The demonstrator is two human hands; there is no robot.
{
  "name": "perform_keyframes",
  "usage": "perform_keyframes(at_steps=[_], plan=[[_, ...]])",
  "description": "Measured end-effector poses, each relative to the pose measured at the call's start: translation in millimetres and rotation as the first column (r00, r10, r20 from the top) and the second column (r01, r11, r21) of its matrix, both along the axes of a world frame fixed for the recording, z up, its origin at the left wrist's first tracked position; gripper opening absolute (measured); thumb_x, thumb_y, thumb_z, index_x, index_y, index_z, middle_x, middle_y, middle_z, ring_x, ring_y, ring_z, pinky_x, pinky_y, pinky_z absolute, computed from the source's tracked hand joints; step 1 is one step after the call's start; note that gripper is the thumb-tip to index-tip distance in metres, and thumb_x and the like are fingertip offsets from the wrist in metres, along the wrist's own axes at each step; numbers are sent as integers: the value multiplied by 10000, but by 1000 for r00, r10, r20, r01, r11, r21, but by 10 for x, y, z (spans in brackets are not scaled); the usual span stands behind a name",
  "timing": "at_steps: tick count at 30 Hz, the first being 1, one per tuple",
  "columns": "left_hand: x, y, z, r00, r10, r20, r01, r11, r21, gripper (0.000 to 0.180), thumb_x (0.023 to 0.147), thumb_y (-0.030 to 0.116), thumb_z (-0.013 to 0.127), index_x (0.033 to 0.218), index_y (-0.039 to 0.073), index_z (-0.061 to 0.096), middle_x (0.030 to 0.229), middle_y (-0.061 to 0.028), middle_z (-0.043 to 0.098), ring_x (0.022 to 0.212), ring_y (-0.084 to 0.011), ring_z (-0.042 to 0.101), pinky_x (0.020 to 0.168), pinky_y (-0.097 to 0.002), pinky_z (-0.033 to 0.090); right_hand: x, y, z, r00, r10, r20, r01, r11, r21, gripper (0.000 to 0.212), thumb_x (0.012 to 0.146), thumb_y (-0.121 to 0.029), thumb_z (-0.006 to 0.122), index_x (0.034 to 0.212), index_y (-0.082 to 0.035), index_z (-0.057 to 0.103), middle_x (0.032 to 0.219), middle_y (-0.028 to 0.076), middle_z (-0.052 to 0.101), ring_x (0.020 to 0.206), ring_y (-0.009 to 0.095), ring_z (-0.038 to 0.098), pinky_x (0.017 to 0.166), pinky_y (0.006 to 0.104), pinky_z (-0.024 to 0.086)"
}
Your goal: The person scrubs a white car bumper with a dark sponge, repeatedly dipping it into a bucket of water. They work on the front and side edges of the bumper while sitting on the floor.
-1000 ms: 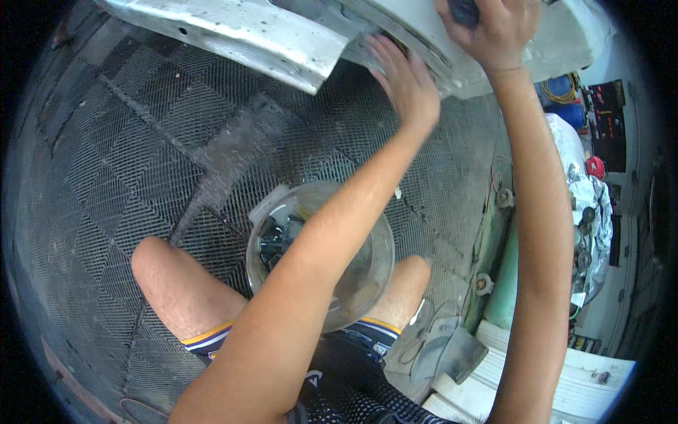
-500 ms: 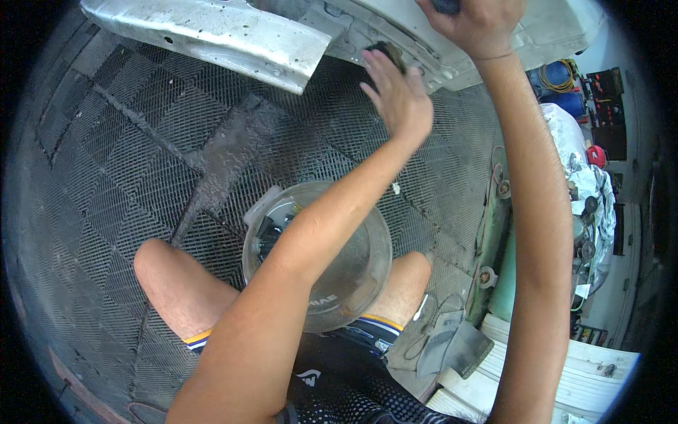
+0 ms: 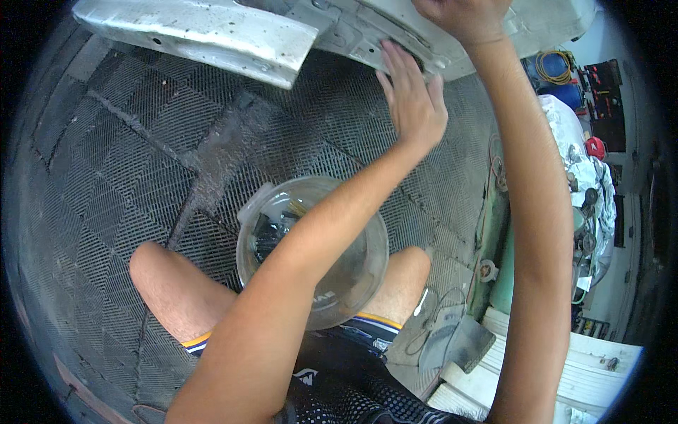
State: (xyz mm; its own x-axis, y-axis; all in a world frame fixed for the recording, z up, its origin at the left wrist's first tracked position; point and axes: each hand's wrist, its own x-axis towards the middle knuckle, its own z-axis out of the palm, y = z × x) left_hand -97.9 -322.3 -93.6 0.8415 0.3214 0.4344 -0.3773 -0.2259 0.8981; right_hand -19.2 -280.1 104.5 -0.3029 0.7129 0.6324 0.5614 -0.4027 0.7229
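Note:
My left hand is open, its fingers stretched and a little apart, over the lower part of a silver-white vehicle body panel. Whether the palm touches the metal I cannot tell. Higher and to the right, my right hand is at the panel, cut off by the upper picture edge. Its fingers look curled, and what they hold is out of sight. Below my left forearm, between my legs, stands a round clear plastic tub with dark pieces in it.
A silver metal sill juts out at the upper left. Dark ribbed floor tiles lie below, with a wet grey patch. On the right are a green cylinder, a foil-covered heap, white ridged panels and a coiled yellow hose.
My left hand has shifted slightly right and down, now covering the dark opening in the panel. My right hand has moved up and left, and the dark object in it has gone out of view.

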Motion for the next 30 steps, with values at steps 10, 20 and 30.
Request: perform_keyframes(at_steps=[10, 20, 30], plan=[[457, 432, 8, 893, -8, -450, -155, 933, -325, 747, 1103, 380, 291, 1611, -84, 1, 1711, -266, -12, 1594, -401, -21, 1262, -568, 25, -221, 125, -104, 898, 115, -425, -22, 976, 218, 387, 686, -140, 809, 1058, -162, 702, 1063, 78, 602, 958, 313, 568, 816, 428, 470], [204, 133, -72, 998, 11, -60, -15, 998, -62, 769, 1064, 322, 408, 1587, -139, 85, 1691, -319, 4, 1582, -445, -27, 1257, -578, -35, 138, -38, 64, 996, -17, 87, 21, 999, -47, 387, 698, -146, 807, 1069, -167, 699, 1070, 80, 599, 977, 312, 566, 819, 426, 472], [14, 63, -340, 996, -30, -83, 49, 970, 240, 836, 1068, 429, 428, 1582, -142, 99, 1676, -350, 15, 1574, -474, -1, 1253, -601, 25, 43, -18, 3, 1000, -14, 26, 14, 1000, 0, 384, 710, -202, 797, 1080, -172, 701, 1082, 76, 595, 981, 314, 567, 842, 433, 470]])
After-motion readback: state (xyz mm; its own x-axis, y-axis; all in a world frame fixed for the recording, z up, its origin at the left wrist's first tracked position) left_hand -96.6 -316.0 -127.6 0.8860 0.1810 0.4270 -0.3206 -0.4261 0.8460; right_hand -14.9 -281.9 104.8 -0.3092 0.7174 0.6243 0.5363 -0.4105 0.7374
